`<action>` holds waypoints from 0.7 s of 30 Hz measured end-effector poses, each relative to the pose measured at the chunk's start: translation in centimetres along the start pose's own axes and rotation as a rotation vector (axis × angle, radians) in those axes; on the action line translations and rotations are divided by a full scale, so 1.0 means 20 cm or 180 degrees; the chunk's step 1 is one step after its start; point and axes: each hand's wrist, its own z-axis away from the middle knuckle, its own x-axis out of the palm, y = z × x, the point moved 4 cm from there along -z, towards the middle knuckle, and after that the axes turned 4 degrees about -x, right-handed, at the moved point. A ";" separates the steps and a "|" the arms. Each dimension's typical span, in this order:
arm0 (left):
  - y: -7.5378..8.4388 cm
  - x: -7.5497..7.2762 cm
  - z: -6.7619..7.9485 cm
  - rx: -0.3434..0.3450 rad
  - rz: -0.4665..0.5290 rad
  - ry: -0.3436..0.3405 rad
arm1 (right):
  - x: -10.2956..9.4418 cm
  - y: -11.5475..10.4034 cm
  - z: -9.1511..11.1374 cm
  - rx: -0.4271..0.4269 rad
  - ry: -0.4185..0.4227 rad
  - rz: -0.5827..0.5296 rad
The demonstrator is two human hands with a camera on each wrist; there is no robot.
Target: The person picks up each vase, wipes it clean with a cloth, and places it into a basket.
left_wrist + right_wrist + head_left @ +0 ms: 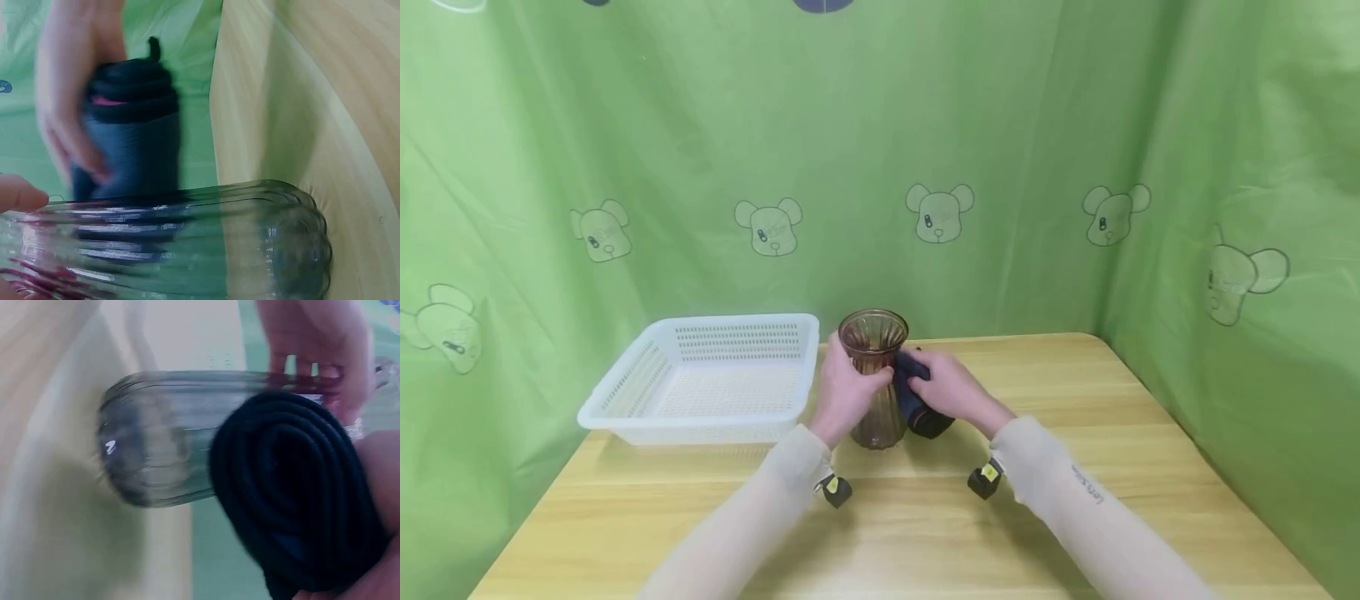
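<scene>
A tall ribbed glass vase [878,423], tinted reddish-brown near its flared mouth, stands at the middle of the table. My left hand [844,385] grips it below the rim, thumb across the front. Against its right side, my right hand [951,388] holds a dark navy rolled cloth [913,410]. From the left wrist, the cloth [134,150] shows a small pink patch near its layered end, beside the clear ribbed vase [262,237]. In the right wrist view, the spiral end of the cloth [294,487] overlaps the vase [156,437] and hides part of it.
A white slotted plastic basket [700,432] sits on the left of the wooden table [1060,517], close to my left hand. Green curtain [865,150] with bear faces hangs behind and on both sides. Small black devices [984,481] are strapped to the wrists.
</scene>
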 end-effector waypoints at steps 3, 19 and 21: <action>0.00 0.00 0.01 -0.0026 -0.0024 0.0006 | 0.09 0.06 0.02 0.0105 -0.0226 0.0187; -0.01 0.01 0.01 -0.0035 0.0010 0.0146 | 0.05 0.03 0.05 0.0154 -0.0376 0.0130; 0.00 0.01 0.00 -0.0015 0.0010 0.0153 | -0.02 -0.02 0.03 0.0039 -0.0290 0.0154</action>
